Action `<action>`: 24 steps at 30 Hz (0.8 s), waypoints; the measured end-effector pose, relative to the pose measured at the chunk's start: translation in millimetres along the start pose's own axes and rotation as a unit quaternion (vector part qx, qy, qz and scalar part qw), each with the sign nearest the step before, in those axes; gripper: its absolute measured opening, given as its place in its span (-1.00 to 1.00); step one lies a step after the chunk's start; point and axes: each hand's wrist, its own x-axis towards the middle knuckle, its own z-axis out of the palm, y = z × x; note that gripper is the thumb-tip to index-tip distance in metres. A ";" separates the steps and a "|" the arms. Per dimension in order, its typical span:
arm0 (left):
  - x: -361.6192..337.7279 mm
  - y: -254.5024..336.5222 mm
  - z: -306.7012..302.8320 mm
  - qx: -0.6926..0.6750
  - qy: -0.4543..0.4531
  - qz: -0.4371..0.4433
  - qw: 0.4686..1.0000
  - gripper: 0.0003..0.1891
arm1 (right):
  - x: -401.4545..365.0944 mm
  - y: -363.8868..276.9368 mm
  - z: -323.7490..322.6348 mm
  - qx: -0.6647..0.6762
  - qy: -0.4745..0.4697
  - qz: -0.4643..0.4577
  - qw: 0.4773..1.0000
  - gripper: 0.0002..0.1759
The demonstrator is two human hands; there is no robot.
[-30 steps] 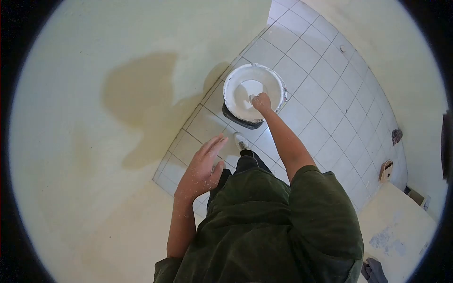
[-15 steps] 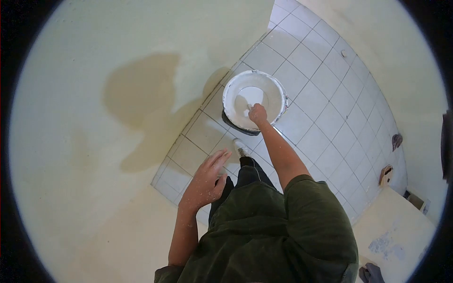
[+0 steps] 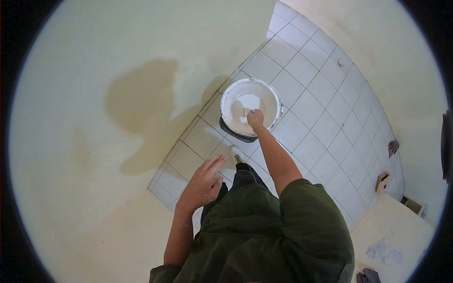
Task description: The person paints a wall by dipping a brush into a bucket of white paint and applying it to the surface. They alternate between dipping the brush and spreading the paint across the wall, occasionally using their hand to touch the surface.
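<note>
Head camera, taking twelve o'clock as the top: nearest was my dark green shirt (image 3: 245,226), cut off by the lower edge. Below it showed dark trousers (image 3: 246,175), partly behind my left hand (image 3: 199,187). That hand was at seven o'clock from the middle, released, fingers stretched and thumb apart, its skin flecked with white. One pale shoe (image 3: 237,154) stuck out just past the trousers.

A little farther, at one o'clock, the white bucket (image 3: 279,100) stood on the floor near the wall, its rim smeared. My right hand (image 3: 255,120) was over its six o'clock side, clenched around a pale tool (image 3: 246,112). My fist hid most of that, and I couldn't tell what kind it was. White stuff (image 3: 251,100) lay in the bottom, partly covered by the hand. A black thing (image 3: 236,133) poked out at the bucket's seven o'clock; the bucket hid the rest.

Pale square tiles (image 3: 314,127) with dark joints made up the floor. The plain, pale wall (image 3: 61,141) filled the nine o'clock side, with a big shadow (image 3: 141,96) at ten. Farther off, a dark crumpled thing (image 3: 393,148) lay at three o'clock, too small to make out, near a tan block (image 3: 382,182) with a dark hole. Another dark shape (image 3: 445,146) was clipped by the view's dark border at three.
</note>
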 end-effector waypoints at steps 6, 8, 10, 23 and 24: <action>-11.3 -4.9 -3.0 0.003 0.000 0.029 1.000 -0.34 | -83.2 -23.3 -51.5 0.256 0.025 0.063 0.964 -0.66; -13.7 -7.3 -1.5 0.002 0.002 0.044 0.999 -0.34 | -105.4 -11.9 -54.1 0.119 0.117 -0.137 0.976 -0.65; -13.3 -0.2 -2.1 0.017 0.000 0.044 0.999 -0.35 | -127.5 -13.4 -69.7 0.107 0.098 -0.153 0.977 -0.67; -16.4 18.4 8.0 0.016 -0.008 0.072 0.997 -0.38 | -154.5 2.6 -91.7 0.059 0.003 -0.172 0.983 -0.64; -16.3 20.2 7.7 0.016 -0.005 0.076 0.997 -0.38 | -153.6 1.0 -92.4 0.066 0.018 -0.178 0.982 -0.63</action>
